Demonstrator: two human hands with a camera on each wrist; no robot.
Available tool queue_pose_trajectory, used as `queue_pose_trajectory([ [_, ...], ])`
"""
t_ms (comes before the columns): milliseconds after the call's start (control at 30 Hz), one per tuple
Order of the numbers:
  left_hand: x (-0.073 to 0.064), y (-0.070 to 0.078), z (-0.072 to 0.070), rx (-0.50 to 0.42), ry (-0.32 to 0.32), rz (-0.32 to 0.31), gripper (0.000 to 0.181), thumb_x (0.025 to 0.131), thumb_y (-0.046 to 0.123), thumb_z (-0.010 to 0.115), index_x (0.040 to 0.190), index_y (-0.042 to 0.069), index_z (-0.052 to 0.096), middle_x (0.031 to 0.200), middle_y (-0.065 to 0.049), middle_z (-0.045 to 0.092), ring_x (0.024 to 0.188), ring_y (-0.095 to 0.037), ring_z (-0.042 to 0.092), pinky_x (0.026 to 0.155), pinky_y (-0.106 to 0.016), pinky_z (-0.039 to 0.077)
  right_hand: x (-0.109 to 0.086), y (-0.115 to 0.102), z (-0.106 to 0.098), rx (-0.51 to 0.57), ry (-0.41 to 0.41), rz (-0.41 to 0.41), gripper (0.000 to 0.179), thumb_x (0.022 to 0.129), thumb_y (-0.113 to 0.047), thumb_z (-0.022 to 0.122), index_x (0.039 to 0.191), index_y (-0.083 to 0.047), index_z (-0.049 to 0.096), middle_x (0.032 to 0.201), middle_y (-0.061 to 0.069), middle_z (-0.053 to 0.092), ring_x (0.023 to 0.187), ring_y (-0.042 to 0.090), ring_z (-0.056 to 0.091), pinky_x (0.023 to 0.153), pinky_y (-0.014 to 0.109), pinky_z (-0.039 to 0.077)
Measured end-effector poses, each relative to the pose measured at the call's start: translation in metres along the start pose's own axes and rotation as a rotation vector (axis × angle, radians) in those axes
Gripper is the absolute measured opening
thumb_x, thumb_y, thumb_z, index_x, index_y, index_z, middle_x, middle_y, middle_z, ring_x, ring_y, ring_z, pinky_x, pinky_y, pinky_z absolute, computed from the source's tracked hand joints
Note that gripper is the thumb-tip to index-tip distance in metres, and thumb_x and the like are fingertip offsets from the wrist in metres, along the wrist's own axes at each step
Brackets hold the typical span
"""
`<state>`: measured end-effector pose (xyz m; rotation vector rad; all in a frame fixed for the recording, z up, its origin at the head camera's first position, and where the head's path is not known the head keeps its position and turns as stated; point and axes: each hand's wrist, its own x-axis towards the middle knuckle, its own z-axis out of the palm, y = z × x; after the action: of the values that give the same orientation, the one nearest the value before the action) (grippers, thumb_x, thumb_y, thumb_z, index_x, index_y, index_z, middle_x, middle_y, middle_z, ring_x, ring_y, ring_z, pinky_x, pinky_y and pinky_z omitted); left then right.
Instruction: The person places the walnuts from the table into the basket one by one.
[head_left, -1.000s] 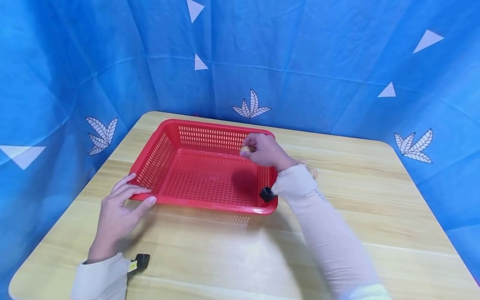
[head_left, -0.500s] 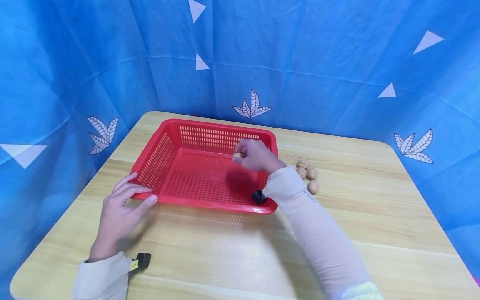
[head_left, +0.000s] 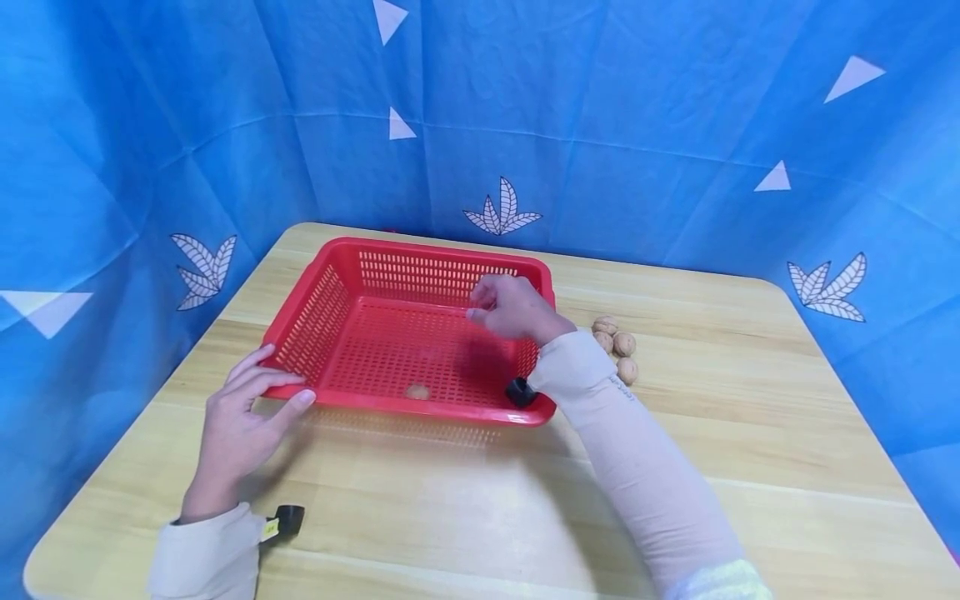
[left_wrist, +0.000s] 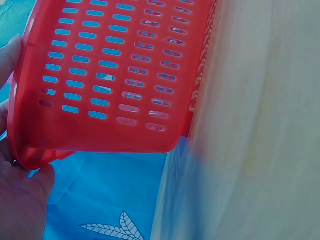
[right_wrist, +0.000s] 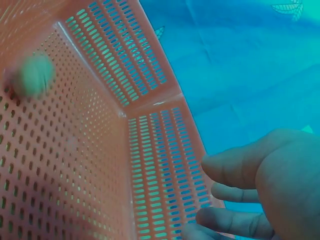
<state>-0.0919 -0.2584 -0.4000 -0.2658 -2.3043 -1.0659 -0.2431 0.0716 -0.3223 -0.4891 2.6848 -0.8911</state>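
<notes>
A red plastic basket (head_left: 442,247) with slotted walls stands on the table. My left hand (head_left: 238,433) holds its near left corner, and in the left wrist view the thumb and fingers (left_wrist: 8,57) lie on either side of the rim. Over the basket's right part hangs my right hand (head_left: 512,307), fingers loosely bent and nothing between them. One walnut (head_left: 417,391) is inside, low by the near wall; in the right wrist view this walnut (right_wrist: 36,75) is blurred, away from the fingertips. Several more walnuts (head_left: 624,343) lie on the table right of the basket.
The light wood table (head_left: 757,400) has rounded corners. A blue curtain (head_left: 637,125) printed with white triangles and leaves hangs behind it and along the sides. A black wrist camera (head_left: 289,520) sticks out from the left sleeve.
My right hand moved left over the basket, uncovering the walnuts on the table, then let go of a walnut, now near the basket's front wall. My left hand stays at the corner.
</notes>
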Motion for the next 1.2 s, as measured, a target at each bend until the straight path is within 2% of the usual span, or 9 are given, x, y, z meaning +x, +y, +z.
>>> queue_pose_trajectory([
  [167,-0.001,-0.001,0.0,0.007,-0.001,0.004,0.022,0.07,0.005,0.084,0.09,0.002,0.073,0.094,-0.018,0.071,0.127,-0.031,0.047,0.097,-0.014,0.03,-0.003,0.0,-0.009,-0.047,0.035,-0.026,0.036,0.086,-0.028,0.074,0.115,-0.011,0.06,0.112,0.006,0.062,0.102,0.022,0.057,0.083,0.038,0.052],
  [300,0.0,-0.002,0.0,0.005,-0.011,0.006,0.023,0.07,0.006,0.084,0.09,0.002,0.073,0.095,-0.018,0.07,0.127,-0.031,0.047,0.096,-0.013,0.03,-0.006,0.006,-0.017,-0.032,0.072,-0.045,0.031,0.089,-0.026,0.071,0.112,-0.008,0.061,0.108,0.007,0.063,0.098,0.023,0.058,0.083,0.038,0.051],
  [600,0.0,-0.001,0.0,0.02,-0.027,-0.001,0.024,0.07,0.006,0.083,0.09,0.0,0.072,0.095,-0.019,0.07,0.127,-0.034,0.046,0.094,-0.01,0.03,-0.019,0.024,-0.035,-0.021,0.137,-0.03,0.029,0.092,-0.026,0.067,0.113,-0.006,0.062,0.106,0.009,0.065,0.097,0.024,0.06,0.084,0.04,0.05],
  [800,-0.001,0.0,-0.002,0.033,-0.039,-0.02,0.024,0.072,0.008,0.083,0.092,0.0,0.071,0.098,-0.019,0.07,0.129,-0.033,0.045,0.09,-0.007,0.03,-0.033,0.037,-0.047,-0.029,0.166,-0.032,0.03,0.092,-0.024,0.066,0.113,-0.004,0.062,0.107,0.011,0.065,0.094,0.026,0.063,0.079,0.039,0.053],
  [933,-0.001,-0.001,-0.002,0.024,-0.043,-0.009,0.024,0.071,0.006,0.083,0.091,0.0,0.071,0.097,-0.018,0.069,0.129,-0.033,0.044,0.09,-0.007,0.03,-0.04,0.052,-0.054,-0.022,0.19,0.001,0.029,0.092,-0.025,0.065,0.113,-0.005,0.062,0.105,0.011,0.066,0.091,0.026,0.065,0.076,0.04,0.054],
  [1200,0.0,-0.004,-0.003,0.009,-0.043,-0.001,0.022,0.071,0.005,0.083,0.088,0.001,0.07,0.093,-0.016,0.069,0.129,-0.032,0.044,0.09,-0.008,0.031,-0.055,0.09,-0.064,-0.045,0.181,0.06,0.035,0.094,-0.027,0.061,0.117,-0.001,0.059,0.107,0.016,0.065,0.097,0.03,0.065,0.085,0.044,0.05],
])
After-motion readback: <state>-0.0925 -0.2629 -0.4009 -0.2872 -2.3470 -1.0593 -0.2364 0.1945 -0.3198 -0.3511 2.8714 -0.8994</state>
